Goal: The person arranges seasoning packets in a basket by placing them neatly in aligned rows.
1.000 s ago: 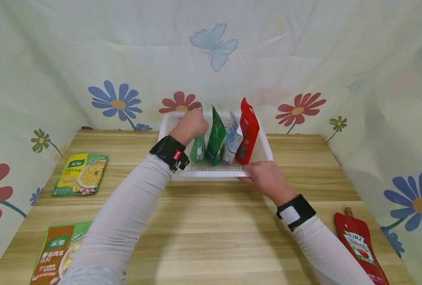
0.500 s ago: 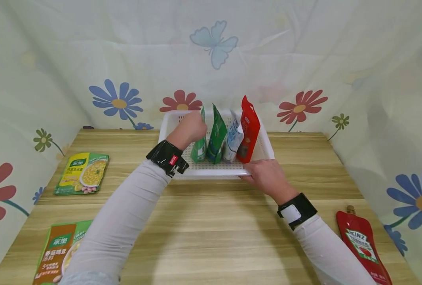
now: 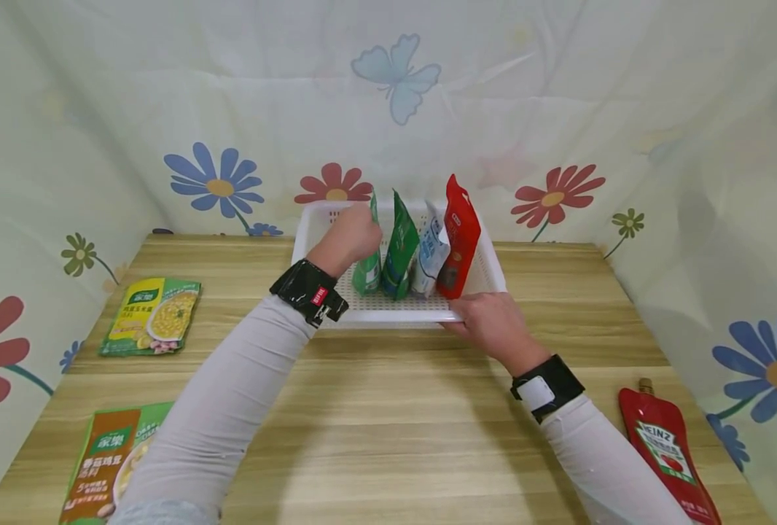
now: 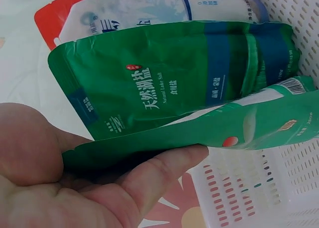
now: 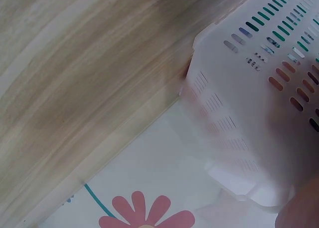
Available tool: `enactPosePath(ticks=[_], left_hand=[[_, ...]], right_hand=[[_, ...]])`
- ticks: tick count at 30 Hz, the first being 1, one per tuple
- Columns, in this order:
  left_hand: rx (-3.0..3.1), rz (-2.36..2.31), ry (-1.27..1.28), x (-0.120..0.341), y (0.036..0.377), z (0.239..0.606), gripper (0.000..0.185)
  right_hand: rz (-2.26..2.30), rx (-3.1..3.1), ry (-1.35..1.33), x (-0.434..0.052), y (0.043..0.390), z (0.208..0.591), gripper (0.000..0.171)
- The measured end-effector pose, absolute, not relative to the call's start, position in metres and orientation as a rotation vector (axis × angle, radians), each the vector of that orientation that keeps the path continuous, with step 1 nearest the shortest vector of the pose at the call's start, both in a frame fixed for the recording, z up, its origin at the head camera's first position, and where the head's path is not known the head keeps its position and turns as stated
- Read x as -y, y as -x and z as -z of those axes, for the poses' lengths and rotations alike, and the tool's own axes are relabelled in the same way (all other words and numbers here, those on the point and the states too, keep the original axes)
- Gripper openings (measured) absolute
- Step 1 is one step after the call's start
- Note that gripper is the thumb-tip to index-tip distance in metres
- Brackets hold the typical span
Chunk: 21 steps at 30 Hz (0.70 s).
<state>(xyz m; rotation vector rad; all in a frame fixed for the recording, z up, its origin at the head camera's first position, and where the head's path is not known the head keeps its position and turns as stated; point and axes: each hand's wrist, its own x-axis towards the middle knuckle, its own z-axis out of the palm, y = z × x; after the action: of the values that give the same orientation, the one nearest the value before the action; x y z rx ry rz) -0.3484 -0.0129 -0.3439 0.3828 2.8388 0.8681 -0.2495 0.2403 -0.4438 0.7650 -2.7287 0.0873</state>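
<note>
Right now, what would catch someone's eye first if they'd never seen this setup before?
A row of pouches stands upright in the white basket at the table's far edge, the red pouch tallest. The left hand grips the leftmost green pouch, and the right hand holds the basket's near rim. A ketchup pouch lies at near right.

- We see four pouches (image 3: 415, 251) standing packed across the middle of the white basket (image 3: 487, 273), blocking passage there.
- Bare basket floor lies open at its left wall.
- Bare tabletop (image 3: 401, 415) runs along the front edge between both sleeves.
</note>
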Motion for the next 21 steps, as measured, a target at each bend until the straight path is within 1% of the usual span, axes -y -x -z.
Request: enactPosePath(ticks=[11,18,21], left_hand=[[-2.793,-0.986,-0.373,0.0111,0.3426,0.3463,0.033],[-2.764,-0.997,-0.353,0.0108,0.34,0.346,0.028],[-2.759,-0.983,-0.35,0.0116,0.3398,0.3468,0.029]], right_hand=[[-0.077,2.692,-0.765,-0.2407,0.2497,0.4435,0.028],[-0.058,2.718,-0.757,-0.2397,0.2489,0.4431,0.029],[-0.057,2.728,-0.753,-0.2396,0.2488,0.4436,0.03]])
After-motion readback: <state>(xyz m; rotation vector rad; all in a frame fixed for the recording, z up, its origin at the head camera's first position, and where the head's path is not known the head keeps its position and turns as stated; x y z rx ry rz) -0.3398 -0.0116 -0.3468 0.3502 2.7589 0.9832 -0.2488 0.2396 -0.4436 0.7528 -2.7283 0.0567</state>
